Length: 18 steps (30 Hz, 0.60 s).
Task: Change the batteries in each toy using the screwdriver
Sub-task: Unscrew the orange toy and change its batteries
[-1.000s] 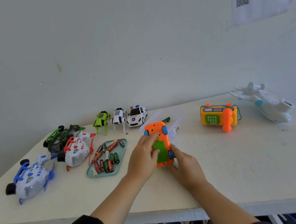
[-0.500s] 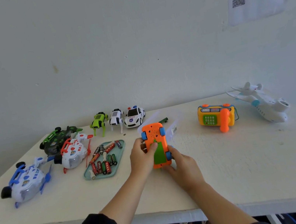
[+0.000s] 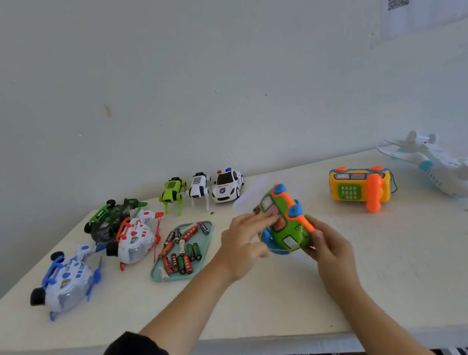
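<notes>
A green and orange toy phone (image 3: pixel 286 224) is lifted off the white table (image 3: pixel 394 268) and tilted, its green button face toward me. My right hand (image 3: pixel 327 243) grips its lower right end. The straight fingers of my left hand (image 3: pixel 244 241) lie against its face on the left side. A teal tray (image 3: pixel 162 276) holding several batteries (image 3: pixel 180 253) sits just left of my left hand. No screwdriver shows; a clear plastic box (image 3: pixel 246 198) lies behind the toy, partly hidden.
Left of the tray lie three toy helicopters: blue-white (image 3: pixel 65 280), red-white (image 3: pixel 135 242), green (image 3: pixel 110 217). At the back stand two robot dogs (image 3: pixel 171 193) and a police car (image 3: pixel 226 186). A yellow toy phone (image 3: pixel 351 189) and white airplane (image 3: pixel 447 174) sit right.
The toy lay with its orange underside up, then was lifted and turned over, so its green face shows. My left fingers went from curled on its back to straight on its face.
</notes>
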{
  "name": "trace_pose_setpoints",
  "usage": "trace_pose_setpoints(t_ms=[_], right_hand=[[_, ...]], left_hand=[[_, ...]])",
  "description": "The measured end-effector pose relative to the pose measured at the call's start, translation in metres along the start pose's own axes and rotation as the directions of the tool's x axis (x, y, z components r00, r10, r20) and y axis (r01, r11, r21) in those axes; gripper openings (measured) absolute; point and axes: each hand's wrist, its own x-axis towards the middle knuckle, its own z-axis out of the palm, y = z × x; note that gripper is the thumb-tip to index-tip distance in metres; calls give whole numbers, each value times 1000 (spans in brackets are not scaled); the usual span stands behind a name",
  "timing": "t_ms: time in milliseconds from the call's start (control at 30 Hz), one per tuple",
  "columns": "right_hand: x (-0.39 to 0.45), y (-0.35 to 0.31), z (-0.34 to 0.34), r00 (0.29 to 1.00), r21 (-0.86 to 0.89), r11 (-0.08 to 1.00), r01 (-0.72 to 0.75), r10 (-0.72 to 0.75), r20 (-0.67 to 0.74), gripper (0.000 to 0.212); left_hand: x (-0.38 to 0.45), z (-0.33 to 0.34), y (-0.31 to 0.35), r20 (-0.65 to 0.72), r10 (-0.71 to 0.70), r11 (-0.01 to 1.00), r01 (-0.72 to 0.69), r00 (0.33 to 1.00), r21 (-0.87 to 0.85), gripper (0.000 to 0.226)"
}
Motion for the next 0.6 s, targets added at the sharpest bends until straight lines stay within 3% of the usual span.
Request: trace_pose_setpoints(t_ms=[67, 133, 267, 333, 400, 500, 600], right_hand=[[4, -5, -6, 990, 209, 970, -128, 137, -26, 31], [6, -11, -6, 972, 337, 916, -216, 234, -14, 39], [8, -18, -5, 938, 403, 859, -317, 346, 1, 23], [10, -20, -5, 905, 373, 837, -401, 424, 20, 27], [17, -23, -6, 855, 335, 798, -501, 515, 54, 38], [32, -23, -5, 806, 200, 784, -588, 589, 58, 44], [61, -19, 2, 856, -12, 857, -516, 516, -23, 36]], left_hand=[[-1, 1, 9, 61, 138, 949, -149, 989, 277, 89], [0, 2, 15, 67, 241, 892, -248, 968, 379, 96], [17, -5, 3, 121, 178, 792, -215, 977, 572, 110], [25, -7, -3, 115, 216, 734, -239, 970, 635, 96], [33, -9, -5, 57, 219, 794, -212, 974, 570, 78], [45, -20, -4, 27, 30, 936, -38, 999, 349, 60], [65, -42, -9, -5, -129, 991, 129, 992, 38, 46]])
